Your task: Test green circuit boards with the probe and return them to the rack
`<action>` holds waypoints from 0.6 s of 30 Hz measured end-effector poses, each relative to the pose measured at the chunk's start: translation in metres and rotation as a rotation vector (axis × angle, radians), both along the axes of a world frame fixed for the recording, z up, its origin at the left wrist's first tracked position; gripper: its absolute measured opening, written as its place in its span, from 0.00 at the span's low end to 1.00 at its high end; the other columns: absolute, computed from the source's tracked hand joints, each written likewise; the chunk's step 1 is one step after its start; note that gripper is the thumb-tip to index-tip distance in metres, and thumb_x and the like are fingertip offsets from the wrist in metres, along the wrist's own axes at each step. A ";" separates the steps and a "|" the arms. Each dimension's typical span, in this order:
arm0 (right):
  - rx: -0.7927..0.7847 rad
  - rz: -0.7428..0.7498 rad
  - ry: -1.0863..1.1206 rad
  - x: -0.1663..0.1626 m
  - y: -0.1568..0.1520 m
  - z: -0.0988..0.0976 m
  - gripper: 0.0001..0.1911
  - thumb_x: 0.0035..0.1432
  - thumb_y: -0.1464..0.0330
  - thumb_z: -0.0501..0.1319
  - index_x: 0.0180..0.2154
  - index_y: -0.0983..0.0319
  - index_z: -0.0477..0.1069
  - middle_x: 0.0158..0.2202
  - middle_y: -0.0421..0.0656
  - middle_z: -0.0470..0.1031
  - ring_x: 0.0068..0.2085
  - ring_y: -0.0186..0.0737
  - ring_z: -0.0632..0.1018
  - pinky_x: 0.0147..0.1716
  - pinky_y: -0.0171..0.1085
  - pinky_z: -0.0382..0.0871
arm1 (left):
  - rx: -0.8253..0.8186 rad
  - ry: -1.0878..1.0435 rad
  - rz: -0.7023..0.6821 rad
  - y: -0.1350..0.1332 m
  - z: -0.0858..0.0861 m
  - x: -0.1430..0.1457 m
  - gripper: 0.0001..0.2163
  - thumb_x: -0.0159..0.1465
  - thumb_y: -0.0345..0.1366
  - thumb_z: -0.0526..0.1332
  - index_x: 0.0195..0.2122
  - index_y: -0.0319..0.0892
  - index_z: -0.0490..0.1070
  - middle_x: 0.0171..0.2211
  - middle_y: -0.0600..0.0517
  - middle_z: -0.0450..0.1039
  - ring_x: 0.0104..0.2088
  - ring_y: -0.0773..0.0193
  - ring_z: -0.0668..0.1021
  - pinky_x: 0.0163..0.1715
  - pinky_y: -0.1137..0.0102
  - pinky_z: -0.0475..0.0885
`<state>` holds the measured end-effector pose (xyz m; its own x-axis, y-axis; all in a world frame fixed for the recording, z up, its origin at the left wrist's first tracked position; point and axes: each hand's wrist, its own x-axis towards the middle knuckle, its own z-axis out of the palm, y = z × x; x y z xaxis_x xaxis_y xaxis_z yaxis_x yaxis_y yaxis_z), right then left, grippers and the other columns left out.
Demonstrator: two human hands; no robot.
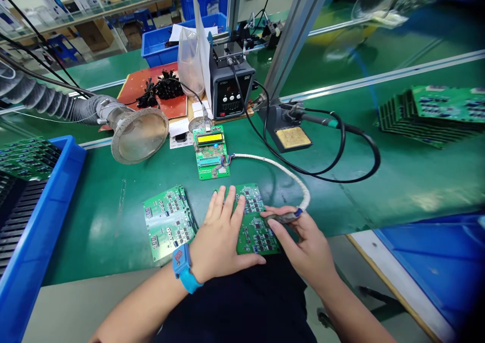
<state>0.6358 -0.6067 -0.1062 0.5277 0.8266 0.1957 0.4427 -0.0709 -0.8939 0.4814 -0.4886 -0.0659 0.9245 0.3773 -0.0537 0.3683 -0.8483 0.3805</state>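
My left hand (222, 234) lies flat with fingers spread on a green circuit board (256, 222) at the near edge of the green bench; a blue wrist strap (184, 268) is on that wrist. My right hand (299, 237) is closed on a probe connector (288, 215) at the end of a white braided cable (280, 168), its tip touching the board's right side. The cable runs back to a small tester board with a yellow display (209, 151). A second green circuit board (168, 221) lies just left of my left hand.
A soldering station (231, 88) and an iron in its stand (291, 128) sit behind. A fume extractor hose with funnel (138, 133) hangs at left. Blue bins (36, 216) of boards at left, a stack of boards (435, 113) at far right, another blue bin (439, 262) near right.
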 end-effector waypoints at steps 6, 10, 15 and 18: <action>0.004 -0.008 -0.029 0.000 0.001 0.002 0.06 0.62 0.68 0.58 0.42 0.55 0.66 0.40 0.42 0.78 0.46 0.41 0.79 0.47 0.39 0.71 | 0.026 0.056 0.006 0.001 0.005 0.001 0.54 0.50 0.64 0.65 0.66 0.30 0.47 0.68 0.32 0.38 0.67 0.40 0.41 0.63 0.44 0.49; -0.002 -0.012 -0.043 0.001 0.001 0.003 0.05 0.62 0.68 0.58 0.41 0.55 0.66 0.39 0.42 0.78 0.46 0.42 0.79 0.47 0.39 0.71 | 0.017 0.078 0.013 0.003 0.009 0.002 0.54 0.49 0.65 0.65 0.66 0.32 0.49 0.68 0.32 0.39 0.67 0.38 0.42 0.63 0.44 0.51; 0.002 0.001 -0.045 0.001 0.001 0.002 0.05 0.62 0.68 0.58 0.42 0.55 0.65 0.39 0.42 0.78 0.47 0.43 0.79 0.47 0.40 0.72 | -0.004 0.080 0.034 0.004 0.011 0.004 0.55 0.45 0.66 0.66 0.65 0.34 0.51 0.68 0.29 0.36 0.67 0.35 0.39 0.60 0.41 0.52; 0.007 0.000 -0.054 0.001 0.002 0.002 0.05 0.62 0.68 0.58 0.41 0.55 0.65 0.38 0.42 0.79 0.47 0.43 0.79 0.47 0.40 0.72 | -0.015 0.101 0.030 0.005 0.010 0.005 0.57 0.42 0.67 0.66 0.66 0.34 0.50 0.68 0.29 0.34 0.66 0.35 0.39 0.60 0.41 0.51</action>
<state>0.6366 -0.6047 -0.1042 0.5165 0.8250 0.2292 0.4899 -0.0652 -0.8693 0.4865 -0.4831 -0.0558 0.9027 0.4028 -0.1514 0.4300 -0.8312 0.3525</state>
